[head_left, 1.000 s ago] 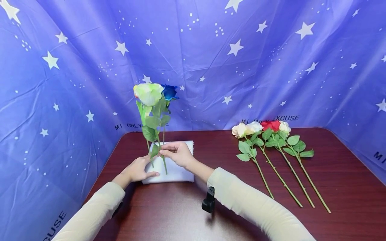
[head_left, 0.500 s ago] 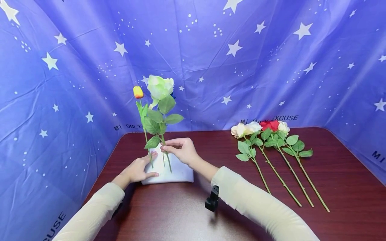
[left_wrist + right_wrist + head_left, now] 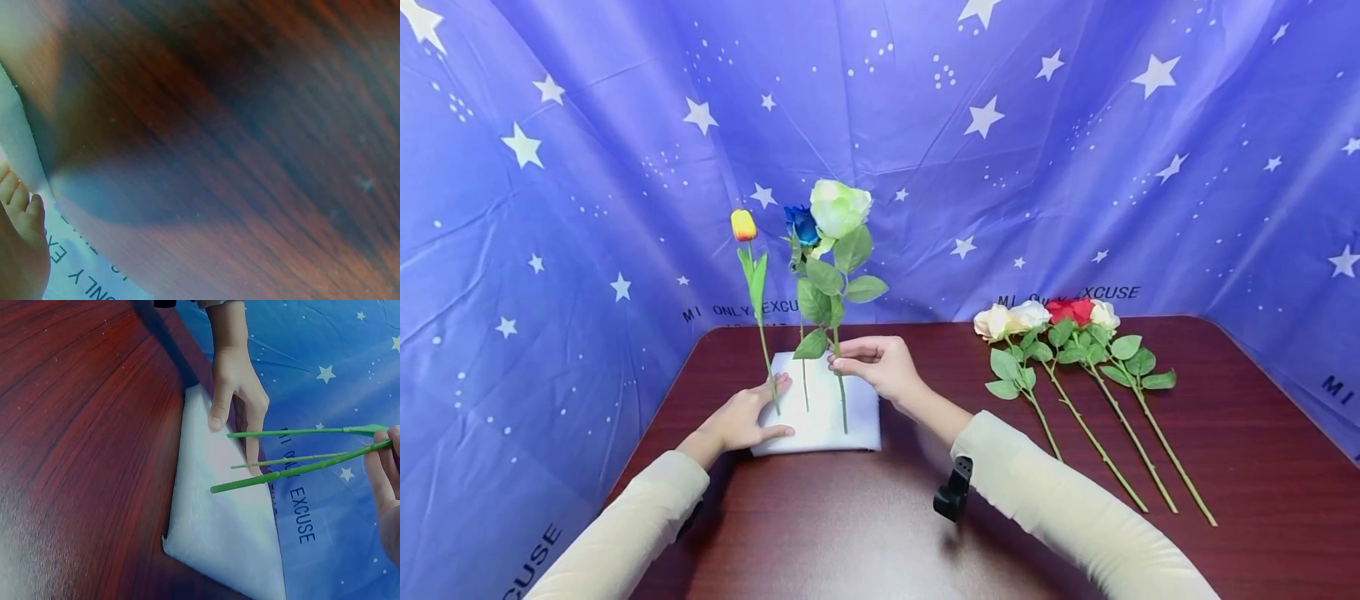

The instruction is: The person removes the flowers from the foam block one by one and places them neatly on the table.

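Note:
My right hand [image 3: 883,367] pinches the green stem of a pale green-white rose [image 3: 840,208], held nearly upright. The rose's lower stem end [image 3: 244,483] comes right down at a white foam block [image 3: 820,435]. My left hand [image 3: 747,418] rests on the block's left side, thumb and fingers spread, as the right wrist view also shows. By its fingers a yellow-orange tulip [image 3: 743,225] stands upright in the block. Behind the held rose, a blue rose [image 3: 801,225] stands with its thin stem in the block. Only part of the left hand [image 3: 25,231] appears in the left wrist view.
On the right of the dark red wooden table [image 3: 850,533] lie several roses, cream, white and red [image 3: 1071,312], stems toward me. A purple-blue curtain [image 3: 887,100] with white stars surrounds the table. A black wrist camera [image 3: 953,492] hangs at my right sleeve.
My right hand has carried the green-white rose to the right, bringing the tulip and then the blue rose into sight. My left hand has stayed on the block.

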Tool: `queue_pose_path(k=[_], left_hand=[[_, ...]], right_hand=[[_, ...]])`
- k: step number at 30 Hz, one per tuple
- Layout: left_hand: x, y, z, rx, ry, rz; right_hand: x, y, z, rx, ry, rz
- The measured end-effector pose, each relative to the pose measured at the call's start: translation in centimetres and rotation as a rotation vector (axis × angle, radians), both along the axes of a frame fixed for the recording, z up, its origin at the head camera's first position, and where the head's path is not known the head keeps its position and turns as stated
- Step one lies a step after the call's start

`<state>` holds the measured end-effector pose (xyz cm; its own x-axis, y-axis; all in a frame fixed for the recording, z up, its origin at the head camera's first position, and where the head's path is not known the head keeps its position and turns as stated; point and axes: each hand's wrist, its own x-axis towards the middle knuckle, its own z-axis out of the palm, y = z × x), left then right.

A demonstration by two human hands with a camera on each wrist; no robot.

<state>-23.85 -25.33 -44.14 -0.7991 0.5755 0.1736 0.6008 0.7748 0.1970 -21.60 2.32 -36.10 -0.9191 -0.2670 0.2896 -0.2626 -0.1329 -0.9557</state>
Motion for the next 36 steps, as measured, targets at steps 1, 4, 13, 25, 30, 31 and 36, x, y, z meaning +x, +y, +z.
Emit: queue_pose_path(k=[1, 4, 13, 25, 30, 31, 36], left_hand=[[0.0, 0.0, 0.0, 0.001, -0.002, -0.001], [-0.1, 0.0, 0.1, 0.0, -0.005, 0.0], [0.0, -0.1, 0.3, 0.005, -0.011, 0.003], [0.1, -0.1, 0.1, 0.012, -0.038, 0.014], [0.0, -0.1, -0.1, 0.009, -0.036, 0.005], [0.0, -0.2, -0.1, 0.011, -0.033, 0.004], [0.0, -0.2, -0.1, 0.015, -0.021, 0.003]], right_hand=[[0.0, 0.2, 0.0, -0.006, -0.005, 0.001], [-0.1, 0.7, 0.0, -0.03, -0.019, 0.002], [-0.3, 2.0, -0.2, -0.105, -0.095, 0.01], [-0.5, 3.6, -0.5, -0.108, -0.184, 0.009], [-0.5, 4.4, -0.7, -0.084, -0.243, 0.028], [-0.5, 4.6, -0.7, -0.073, -0.252, 0.03], [-0.6, 5.4, -0.9, -0.028, -0.303, 0.027]])
